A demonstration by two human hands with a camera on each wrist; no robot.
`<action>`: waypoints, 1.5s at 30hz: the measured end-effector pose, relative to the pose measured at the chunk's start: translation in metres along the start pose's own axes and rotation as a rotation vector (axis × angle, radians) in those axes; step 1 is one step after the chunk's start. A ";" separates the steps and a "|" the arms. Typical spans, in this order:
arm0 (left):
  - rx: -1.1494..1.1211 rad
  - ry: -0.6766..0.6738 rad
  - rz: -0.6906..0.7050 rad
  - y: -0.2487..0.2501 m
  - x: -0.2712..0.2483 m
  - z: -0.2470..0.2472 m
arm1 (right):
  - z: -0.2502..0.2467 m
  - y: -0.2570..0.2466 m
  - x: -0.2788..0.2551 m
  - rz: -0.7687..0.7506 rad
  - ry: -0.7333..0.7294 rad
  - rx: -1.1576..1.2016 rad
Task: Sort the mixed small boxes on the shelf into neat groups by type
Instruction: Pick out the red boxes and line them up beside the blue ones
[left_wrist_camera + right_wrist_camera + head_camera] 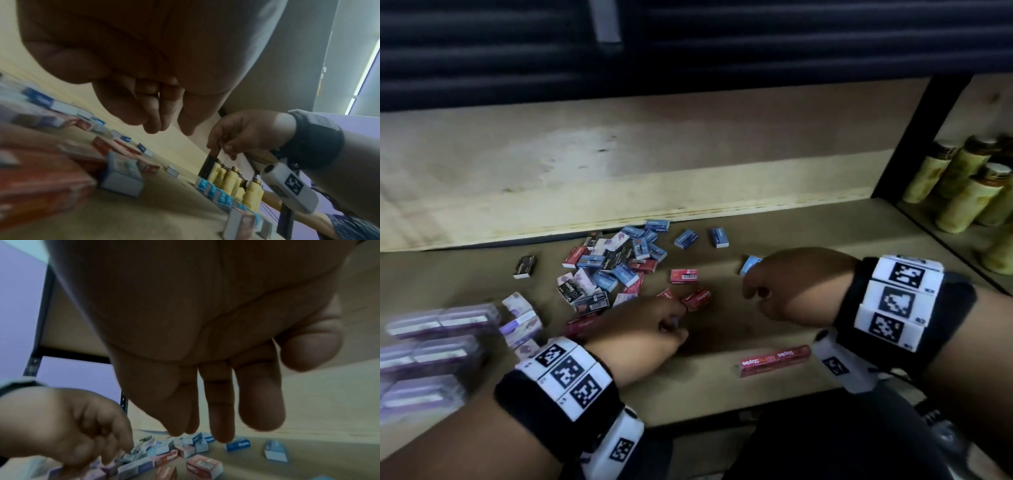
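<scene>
Mixed heap of small boxes [616, 263], red, blue, black and lilac, lies mid-shelf [722, 329], at 12 o'clock from your left hand [650, 325], fingers loosely curled, empty. Your right hand [791, 284] hangs relaxed, fingers down. Only the left wrist view shows a blue row [216, 193].

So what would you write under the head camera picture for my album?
Two hands, left hand and right hand, hover over a jumbled pile of small boxes on a shelf.
</scene>
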State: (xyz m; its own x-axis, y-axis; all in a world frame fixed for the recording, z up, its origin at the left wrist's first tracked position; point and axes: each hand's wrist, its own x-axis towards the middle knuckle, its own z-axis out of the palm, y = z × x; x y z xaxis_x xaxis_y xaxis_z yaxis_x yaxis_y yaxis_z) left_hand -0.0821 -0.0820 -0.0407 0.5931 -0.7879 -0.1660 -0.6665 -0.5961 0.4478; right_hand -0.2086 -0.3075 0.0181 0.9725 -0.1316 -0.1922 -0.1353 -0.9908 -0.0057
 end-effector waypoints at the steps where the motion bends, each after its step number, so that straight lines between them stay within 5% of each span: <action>1: -0.029 0.011 -0.007 -0.005 -0.002 -0.003 | -0.003 -0.004 0.008 -0.019 -0.005 -0.013; 13: -0.042 0.184 -0.137 -0.058 -0.035 -0.011 | 0.009 -0.052 0.093 -0.236 -0.170 -0.213; 20: -0.009 0.181 -0.186 -0.076 -0.043 -0.011 | 0.029 -0.056 0.118 -0.140 -0.275 -0.291; 28: -0.021 0.163 -0.177 -0.075 -0.043 -0.013 | 0.022 -0.053 0.111 -0.216 -0.178 -0.280; 34: -0.047 0.109 -0.116 -0.071 -0.044 -0.015 | 0.014 -0.047 0.094 -0.095 -0.095 -0.216; 38: 0.005 0.040 -0.091 -0.066 -0.045 -0.020 | 0.001 -0.046 0.080 -0.147 0.057 -0.330; 45: 0.196 -0.002 -0.076 -0.061 -0.050 -0.012 | -0.013 -0.051 0.058 -0.189 0.096 -0.329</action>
State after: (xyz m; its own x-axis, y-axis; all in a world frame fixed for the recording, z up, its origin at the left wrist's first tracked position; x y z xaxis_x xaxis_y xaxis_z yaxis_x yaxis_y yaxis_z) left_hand -0.0659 -0.0042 -0.0489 0.6439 -0.7400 -0.1947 -0.6954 -0.6721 0.2544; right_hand -0.1432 -0.2653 0.0200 0.9898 0.0677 -0.1251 0.1012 -0.9531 0.2853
